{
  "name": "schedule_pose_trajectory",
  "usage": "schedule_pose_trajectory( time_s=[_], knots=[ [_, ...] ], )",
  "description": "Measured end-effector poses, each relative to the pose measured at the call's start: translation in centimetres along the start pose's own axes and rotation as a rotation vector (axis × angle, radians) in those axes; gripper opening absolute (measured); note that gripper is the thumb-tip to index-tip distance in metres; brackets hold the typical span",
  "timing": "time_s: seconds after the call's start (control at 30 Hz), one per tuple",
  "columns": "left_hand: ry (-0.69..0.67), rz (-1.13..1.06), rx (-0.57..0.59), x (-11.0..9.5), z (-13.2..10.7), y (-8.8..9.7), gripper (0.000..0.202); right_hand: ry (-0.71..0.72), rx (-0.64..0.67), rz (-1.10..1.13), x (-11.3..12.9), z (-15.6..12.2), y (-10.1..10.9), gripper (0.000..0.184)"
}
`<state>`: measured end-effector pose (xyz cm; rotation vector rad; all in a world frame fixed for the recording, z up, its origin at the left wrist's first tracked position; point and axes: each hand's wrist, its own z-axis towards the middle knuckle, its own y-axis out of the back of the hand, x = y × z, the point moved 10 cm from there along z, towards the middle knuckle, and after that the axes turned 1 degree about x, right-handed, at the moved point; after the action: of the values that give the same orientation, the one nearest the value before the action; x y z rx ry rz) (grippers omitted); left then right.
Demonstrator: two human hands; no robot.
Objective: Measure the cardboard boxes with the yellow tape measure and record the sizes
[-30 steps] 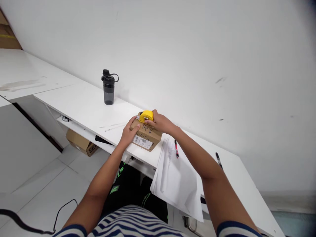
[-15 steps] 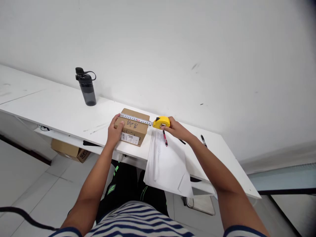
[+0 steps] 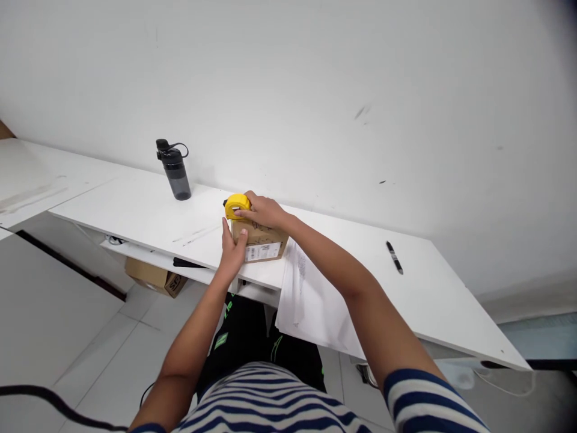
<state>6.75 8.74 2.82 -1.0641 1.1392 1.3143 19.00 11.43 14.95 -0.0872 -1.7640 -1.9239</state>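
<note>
A yellow tape measure (image 3: pixel 237 206) is in my right hand (image 3: pixel 267 211), over the left end of a small cardboard box (image 3: pixel 279 239). No blade shows outside its case. My left hand (image 3: pixel 233 249) is closed on the box's left end, the thumb on the near side by a white label (image 3: pixel 262 252) and the fingers along the left edge. Black handwriting marks the box, partly covered by my right hand and forearm. Right of the box lie white paper sheets (image 3: pixel 306 300), overhanging the table's front edge and partly hidden under my right arm.
A dark water bottle (image 3: pixel 177 175) stands upright at the back left of the white table (image 3: pixel 135 204). To the right lies a black pen (image 3: pixel 394 257). Another cardboard box (image 3: pixel 153 276) is below the table at left. The wall (image 3: pixel 288 108) rises behind.
My right hand has brought the tape measure left, from the box's right side to its left end. The blade that lay stretched across the box top is out of sight. My left hand stays at the box.
</note>
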Motion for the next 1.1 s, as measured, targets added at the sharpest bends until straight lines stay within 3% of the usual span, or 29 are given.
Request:
schedule_pose_trajectory(
  time_s=[0.07, 0.2, 0.27, 0.37, 0.53, 0.73, 0.93, 1.1],
  knots=[
    [0.030, 0.019, -0.042, 0.2, -0.5, 0.2, 0.090, 0.014, -0.066, -0.003, 0.6, 0.0, 0.8, 0.054],
    [-0.113, -0.012, -0.111, -1.7, 1.5, 2.0, 0.084, -0.086, -0.240, -0.067, -0.3, -1.1, 3.7, 0.055],
    [-0.147, -0.049, -0.061, -2.2, 3.3, 1.8, 0.085, -0.165, -0.295, -0.095, -1.4, -1.6, 4.6, 0.054],
    [-0.119, -0.107, 0.060, -1.6, 5.1, 0.0, 0.077, -0.267, -0.324, -0.084, -3.4, -1.9, 4.5, 0.054],
    [-0.138, -0.144, 0.033, -1.0, 5.1, -1.5, 0.060, -0.328, -0.301, -0.060, -5.0, -1.3, 2.6, 0.061],
    [-0.156, -0.097, 0.013, -1.4, 4.7, -1.2, 0.054, -0.217, -0.204, -0.244, -3.0, -1.6, 1.6, 0.059],
    [-0.174, -0.084, -0.008, -1.6, 4.6, -1.1, 0.052, -0.194, -0.158, -0.315, -1.7, -5.2, 2.2, 0.053],
    [-0.182, -0.077, -0.012, -1.6, 4.7, -1.1, 0.052, -0.255, -0.106, -0.312, -1.8, -9.1, 2.6, 0.056]
  ],
)
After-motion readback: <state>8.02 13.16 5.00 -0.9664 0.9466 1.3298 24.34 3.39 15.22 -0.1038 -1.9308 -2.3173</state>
